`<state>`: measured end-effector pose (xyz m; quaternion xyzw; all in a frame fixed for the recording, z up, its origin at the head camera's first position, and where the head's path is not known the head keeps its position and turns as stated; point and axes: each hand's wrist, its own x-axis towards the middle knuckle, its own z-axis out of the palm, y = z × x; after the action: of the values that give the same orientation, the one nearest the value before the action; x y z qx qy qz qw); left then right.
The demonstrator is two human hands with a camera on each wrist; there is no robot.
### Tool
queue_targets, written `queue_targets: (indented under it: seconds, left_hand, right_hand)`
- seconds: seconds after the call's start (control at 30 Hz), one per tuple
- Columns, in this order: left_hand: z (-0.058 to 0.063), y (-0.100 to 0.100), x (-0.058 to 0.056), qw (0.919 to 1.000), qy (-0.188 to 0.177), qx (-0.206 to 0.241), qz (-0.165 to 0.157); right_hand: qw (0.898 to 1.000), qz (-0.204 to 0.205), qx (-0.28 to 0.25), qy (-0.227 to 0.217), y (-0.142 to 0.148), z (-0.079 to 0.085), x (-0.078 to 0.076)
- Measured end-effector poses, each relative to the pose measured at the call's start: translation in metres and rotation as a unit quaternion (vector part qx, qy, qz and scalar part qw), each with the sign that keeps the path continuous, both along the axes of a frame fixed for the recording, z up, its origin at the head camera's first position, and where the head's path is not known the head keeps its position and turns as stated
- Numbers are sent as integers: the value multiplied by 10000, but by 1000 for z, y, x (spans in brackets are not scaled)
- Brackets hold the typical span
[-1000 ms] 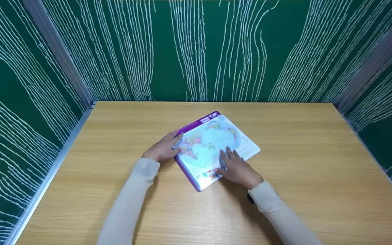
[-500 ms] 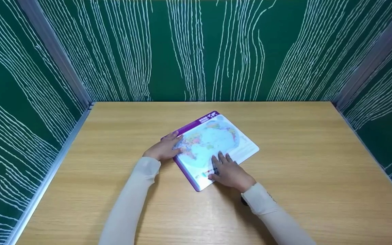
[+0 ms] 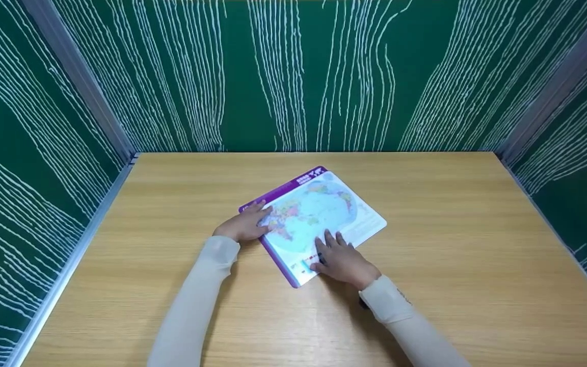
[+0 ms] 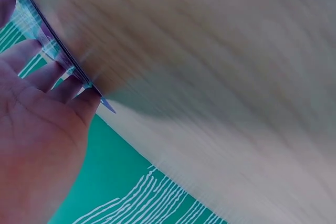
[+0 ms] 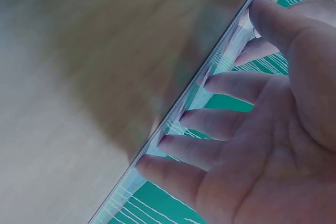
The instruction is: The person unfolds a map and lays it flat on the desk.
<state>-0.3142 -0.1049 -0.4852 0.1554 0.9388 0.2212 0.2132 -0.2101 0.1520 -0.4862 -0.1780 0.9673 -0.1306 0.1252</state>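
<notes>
On the left, the bare left hand (image 3: 242,224), below a cream cloth sleeve (image 3: 186,306), rests on the left corner of a flat, shiny white board with purple edges and a colourful map (image 3: 319,216). Its fingers are a bit spread. The board lies turned like a diamond, mid-table on light brown wood (image 3: 456,229). On the right, the right hand (image 3: 345,262) reaches over the near right edge, fingers a little apart, pinching nothing. It just slid left and nearer; the board hardly moved, so only the touching spot seems changed.
</notes>
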Motion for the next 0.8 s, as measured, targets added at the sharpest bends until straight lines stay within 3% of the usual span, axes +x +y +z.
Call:
queue_targets:
  seconds: [0.47, 0.8]
  left_hand:
    - [5, -6, 10, 9996, -230, 111, 108]
    - [8, -2, 19, 9995, -273, 49, -161]
  right_hand:
    - [9994, 312, 97, -64, 5, 2, -4]
    - [9990, 338, -166, -226, 19, 5, -13]
